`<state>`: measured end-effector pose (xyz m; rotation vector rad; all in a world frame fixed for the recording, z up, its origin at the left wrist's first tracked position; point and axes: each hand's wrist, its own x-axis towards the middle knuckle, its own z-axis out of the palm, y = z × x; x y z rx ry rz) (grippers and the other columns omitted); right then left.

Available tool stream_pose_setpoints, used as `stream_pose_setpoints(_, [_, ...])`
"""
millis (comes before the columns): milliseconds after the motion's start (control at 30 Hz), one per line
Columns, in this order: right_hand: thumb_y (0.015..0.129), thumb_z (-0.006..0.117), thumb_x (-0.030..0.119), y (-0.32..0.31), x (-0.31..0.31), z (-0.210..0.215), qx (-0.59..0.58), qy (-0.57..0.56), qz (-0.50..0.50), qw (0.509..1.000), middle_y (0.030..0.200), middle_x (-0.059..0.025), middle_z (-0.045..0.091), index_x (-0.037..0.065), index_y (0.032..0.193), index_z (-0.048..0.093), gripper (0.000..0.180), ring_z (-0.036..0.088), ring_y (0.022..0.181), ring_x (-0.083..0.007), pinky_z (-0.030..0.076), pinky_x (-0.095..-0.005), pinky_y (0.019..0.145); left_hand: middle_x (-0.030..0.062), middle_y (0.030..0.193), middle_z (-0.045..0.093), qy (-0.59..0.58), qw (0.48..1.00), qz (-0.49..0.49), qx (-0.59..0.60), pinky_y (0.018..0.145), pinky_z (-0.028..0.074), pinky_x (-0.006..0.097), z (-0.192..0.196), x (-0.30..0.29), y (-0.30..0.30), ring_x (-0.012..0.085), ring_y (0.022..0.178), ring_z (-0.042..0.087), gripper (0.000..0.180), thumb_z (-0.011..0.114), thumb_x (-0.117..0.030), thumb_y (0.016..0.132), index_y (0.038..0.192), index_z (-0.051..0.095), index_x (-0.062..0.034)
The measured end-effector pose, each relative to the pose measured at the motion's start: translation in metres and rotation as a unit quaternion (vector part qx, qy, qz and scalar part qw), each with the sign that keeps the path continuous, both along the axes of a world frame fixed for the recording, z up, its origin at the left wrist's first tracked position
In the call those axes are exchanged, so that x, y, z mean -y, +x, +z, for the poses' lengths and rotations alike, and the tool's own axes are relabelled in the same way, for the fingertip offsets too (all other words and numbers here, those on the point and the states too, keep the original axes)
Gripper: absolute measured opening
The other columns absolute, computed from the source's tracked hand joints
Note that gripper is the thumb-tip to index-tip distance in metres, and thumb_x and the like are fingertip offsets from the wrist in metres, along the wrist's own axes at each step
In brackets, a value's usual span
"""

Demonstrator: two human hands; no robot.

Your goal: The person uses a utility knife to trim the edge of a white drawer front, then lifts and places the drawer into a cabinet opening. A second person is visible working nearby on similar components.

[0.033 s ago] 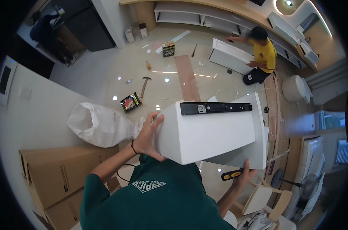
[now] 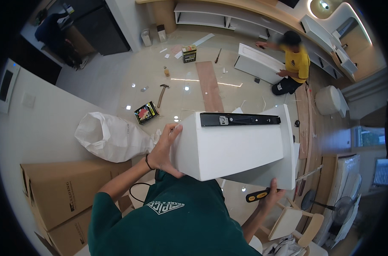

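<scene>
Hold matches the earlier frame; view shifted marginally. Left fingers (image 2: pixel 173 133), spread wide, grip the left end of a white box-shaped drawer (image 2: pixel 241 147), held before the green-shirted torso (image 2: pixel 181 230). Right fingers (image 2: pixel 274 185) close around a black-and-yellow tool handle (image 2: pixel 258 196), remainder obscured. Black metal slide rail (image 2: pixel 249 120) lines drawer's upper edge.

A slide rail (image 2: pixel 253 120) is running along the drawer's (image 2: pixel 241 147) far edge. Beyond the drawer, on the floor (image 2: pixel 177 98), a hammer (image 2: pixel 160 97) is lying left of a plank (image 2: pixel 209 87). A sack (image 2: pixel 117 138) is resting beside a carton's (image 2: pixel 48 187) far edge.
</scene>
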<state>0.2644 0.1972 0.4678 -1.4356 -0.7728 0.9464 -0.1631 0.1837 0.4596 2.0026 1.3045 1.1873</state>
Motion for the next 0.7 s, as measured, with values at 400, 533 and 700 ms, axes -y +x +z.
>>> stream_pose_setpoints(400, [0.081,0.084,0.005,-0.065,-0.041,-0.018,0.134,-0.091,0.144,0.976,0.122,-0.0136,0.058,-0.002,0.137,0.041,0.071,0.059,0.112,-0.0213,0.048,-0.0358,0.098,0.0234,0.156,0.03,-0.09,0.995,-0.018,0.033,0.119,0.032,0.05,-0.071,-0.018,-0.091,0.0401,0.139,0.041,0.155,0.096,-0.038,0.048,0.163,-0.005,-0.0098])
stream_pose_setpoints(533, [0.079,0.086,0.008,-0.111,-0.063,-0.015,0.168,-0.095,0.163,0.968,0.118,-0.0125,0.056,0.0,0.132,0.04,0.07,0.058,0.109,-0.0203,0.049,-0.0346,0.095,0.0225,0.155,0.032,-0.107,0.993,-0.03,-0.045,0.121,0.03,0.051,-0.098,-0.031,-0.134,0.0413,0.139,0.041,0.155,0.096,-0.038,0.049,0.163,-0.005,-0.0116])
stream_pose_setpoints(700, [0.078,0.086,0.008,-0.18,-0.093,-0.031,0.226,-0.103,0.181,0.952,0.106,-0.0083,0.05,0.005,0.117,0.041,0.059,0.055,0.098,-0.0171,0.049,-0.0327,0.086,0.0207,0.146,0.043,-0.183,0.979,0.0,-0.086,0.118,0.032,0.051,-0.155,-0.05,-0.183,0.0427,0.131,0.046,0.126,0.092,-0.037,0.056,0.158,0.021,-0.0122])
